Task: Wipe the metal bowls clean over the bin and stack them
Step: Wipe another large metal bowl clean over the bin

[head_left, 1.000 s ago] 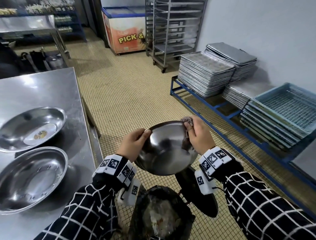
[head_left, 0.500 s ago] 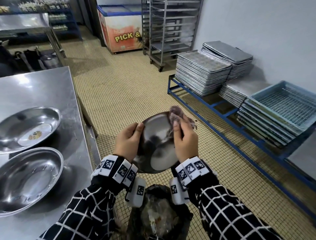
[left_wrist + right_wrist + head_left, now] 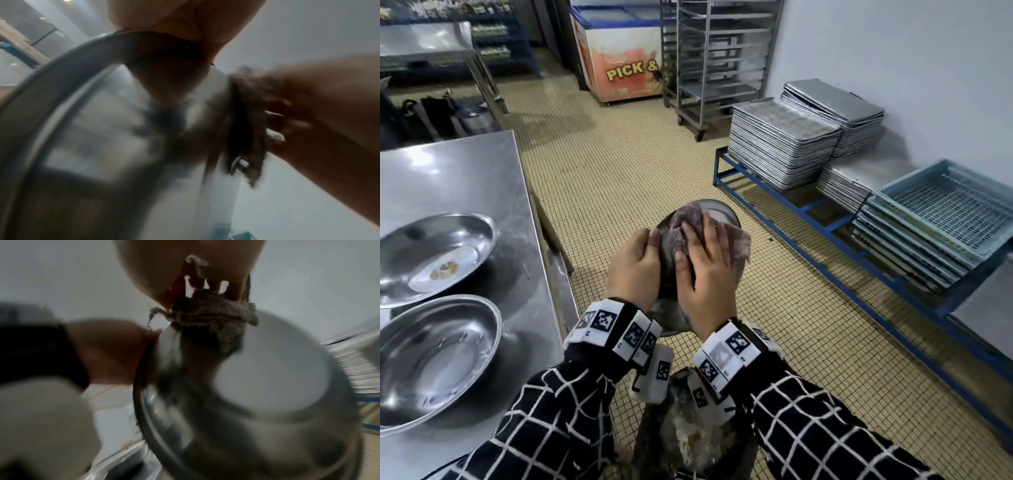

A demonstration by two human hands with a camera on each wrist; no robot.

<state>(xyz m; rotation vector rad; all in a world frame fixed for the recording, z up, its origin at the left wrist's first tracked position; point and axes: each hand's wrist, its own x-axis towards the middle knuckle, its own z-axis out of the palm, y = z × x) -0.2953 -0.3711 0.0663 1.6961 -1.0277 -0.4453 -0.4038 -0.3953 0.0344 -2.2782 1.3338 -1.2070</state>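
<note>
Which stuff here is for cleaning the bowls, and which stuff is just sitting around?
For the job:
- held bowl, gripped by the left hand
- cloth, pressed on it by the right hand
- bin below
- two bowls on the table: far bowl, with residue, and near bowl

Just sitting around:
- tray stacks
- blue crates
- rolling rack
- freezer

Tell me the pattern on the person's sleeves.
Black with a white grid check on the sleeves, clearest in the head view.
</note>
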